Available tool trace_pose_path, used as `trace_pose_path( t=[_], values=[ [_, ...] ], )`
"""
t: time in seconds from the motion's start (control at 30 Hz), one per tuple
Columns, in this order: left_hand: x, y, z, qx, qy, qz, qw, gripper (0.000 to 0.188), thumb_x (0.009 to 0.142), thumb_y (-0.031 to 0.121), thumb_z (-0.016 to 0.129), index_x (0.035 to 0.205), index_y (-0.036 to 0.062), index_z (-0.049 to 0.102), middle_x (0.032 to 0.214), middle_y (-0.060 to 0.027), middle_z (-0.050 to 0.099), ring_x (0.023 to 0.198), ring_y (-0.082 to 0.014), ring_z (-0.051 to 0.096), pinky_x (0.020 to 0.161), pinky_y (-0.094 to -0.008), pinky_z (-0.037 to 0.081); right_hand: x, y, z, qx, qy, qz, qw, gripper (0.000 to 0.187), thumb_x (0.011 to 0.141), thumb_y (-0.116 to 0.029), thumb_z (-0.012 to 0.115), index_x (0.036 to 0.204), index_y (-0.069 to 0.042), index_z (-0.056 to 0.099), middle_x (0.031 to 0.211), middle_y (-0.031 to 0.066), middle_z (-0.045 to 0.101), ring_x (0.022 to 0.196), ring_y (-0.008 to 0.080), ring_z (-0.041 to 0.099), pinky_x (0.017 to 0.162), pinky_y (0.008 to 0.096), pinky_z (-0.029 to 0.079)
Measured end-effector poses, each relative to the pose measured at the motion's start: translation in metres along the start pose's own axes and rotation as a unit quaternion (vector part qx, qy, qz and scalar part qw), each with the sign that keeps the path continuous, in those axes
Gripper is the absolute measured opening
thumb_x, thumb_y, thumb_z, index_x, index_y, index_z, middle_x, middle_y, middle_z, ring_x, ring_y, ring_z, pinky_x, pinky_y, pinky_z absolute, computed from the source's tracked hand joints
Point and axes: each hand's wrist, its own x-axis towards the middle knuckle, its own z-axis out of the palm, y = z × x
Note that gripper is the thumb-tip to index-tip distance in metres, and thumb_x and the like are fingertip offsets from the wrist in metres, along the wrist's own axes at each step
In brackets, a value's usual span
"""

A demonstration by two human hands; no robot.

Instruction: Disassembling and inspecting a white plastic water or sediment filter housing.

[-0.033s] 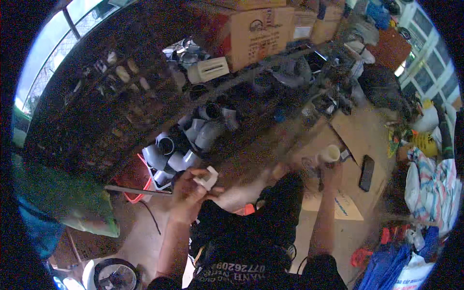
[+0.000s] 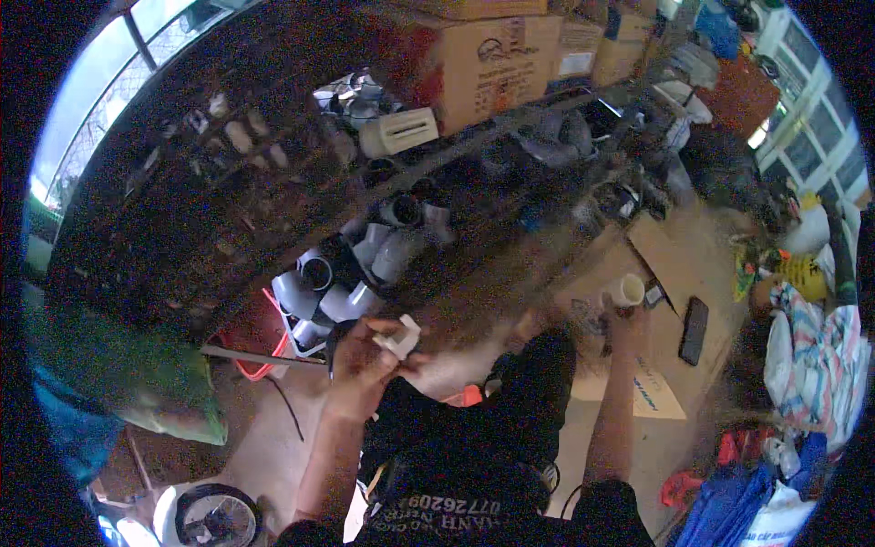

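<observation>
My left hand holds a small white plastic piece with a notched, bracket-like shape, pinched between thumb and fingers above my lap. Off to the right, my right hand is closed at the lower side of a cream, hollow cylinder, its round opening facing up. The fingertips there are dim and partly hidden. A flat piece of cardboard lies under and beyond the right hand. On it, to the right, rests a dark phone-like slab.
Grey pipe fittings fill a bin ahead of my left hand, beside a red-rimmed container. Dark shelving with small parts stands at the far left. Cardboard boxes sit at the back. Striped plastic sacks line the right side.
The whole view has shifted slightly. Both hands keep the same grip and position.
</observation>
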Motion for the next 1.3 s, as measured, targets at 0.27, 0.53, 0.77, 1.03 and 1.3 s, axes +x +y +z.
trace_pose_path(
  t=[0.27, 0.53, 0.77, 1.03, 1.3],
  values=[
    [-0.004, 0.004, 0.003, 0.027, 0.031, 0.001, 0.999, 0.048, 0.075, 0.023, 0.067, 0.108, -0.0024, 0.043, 0.106, -0.0200, 0.055, 0.085, -0.0268, 0.060, 0.066, -0.0331, 0.052, 0.036, -0.020, 0.000, -0.256, -0.062, 0.047, 0.964, 0.065, 0.064, -0.053, 0.065, 0.112, -0.011, 0.051, 0.097, 0.0192, 0.059, 0.090, 0.0352, 0.057, 0.073, 0.0437, 0.046],
    [-0.015, 0.006, -0.023, 0.033, 0.084, -0.004, 0.996, 0.036, 0.080, 0.025, 0.061, 0.102, 0.0022, 0.043, 0.105, -0.0199, 0.055, 0.085, -0.0281, 0.060, 0.065, -0.0326, 0.051, -0.010, -0.025, -0.059, 0.014, 0.110, -0.023, 0.994, 0.065, 0.071, -0.050, 0.062, 0.109, 0.001, 0.047, 0.100, 0.0156, 0.056, 0.096, 0.0285, 0.054, 0.083, 0.0381, 0.042],
    [-0.011, -0.013, -0.035, 0.000, 0.079, -0.021, 0.997, 0.027, 0.082, 0.021, 0.059, 0.096, 0.0046, 0.043, 0.100, -0.0192, 0.056, 0.085, -0.0282, 0.060, 0.066, -0.0349, 0.051, -0.003, -0.159, -0.075, 0.256, 0.026, -0.107, 0.960, 0.020, 0.081, -0.015, 0.052, 0.089, 0.000, 0.062, 0.096, 0.0093, 0.060, 0.084, 0.0190, 0.057, 0.068, 0.0283, 0.047],
    [-0.060, -0.015, -0.019, 0.053, 0.115, -0.084, 0.988, 0.015, 0.083, 0.010, 0.056, 0.089, 0.0023, 0.044, 0.090, -0.0160, 0.058, 0.083, -0.0252, 0.060, 0.067, -0.0326, 0.051, 0.008, -0.365, 0.056, 0.011, -0.068, -0.518, 0.853, 0.047, 0.068, -0.016, 0.064, 0.111, -0.008, 0.048, 0.100, 0.0165, 0.057, 0.092, 0.0333, 0.055, 0.079, 0.0415, 0.046],
    [-0.078, -0.017, -0.029, 0.043, 0.154, -0.119, 0.980, 0.016, 0.083, 0.011, 0.056, 0.089, 0.0006, 0.046, 0.088, -0.0144, 0.058, 0.082, -0.0225, 0.061, 0.067, -0.0308, 0.050, 0.034, -0.387, 0.105, -0.214, -0.137, -0.541, 0.801, 0.060, 0.064, -0.010, 0.061, 0.121, -0.014, 0.042, 0.102, 0.0167, 0.055, 0.095, 0.0339, 0.054, 0.079, 0.0427, 0.046]
  ],
)
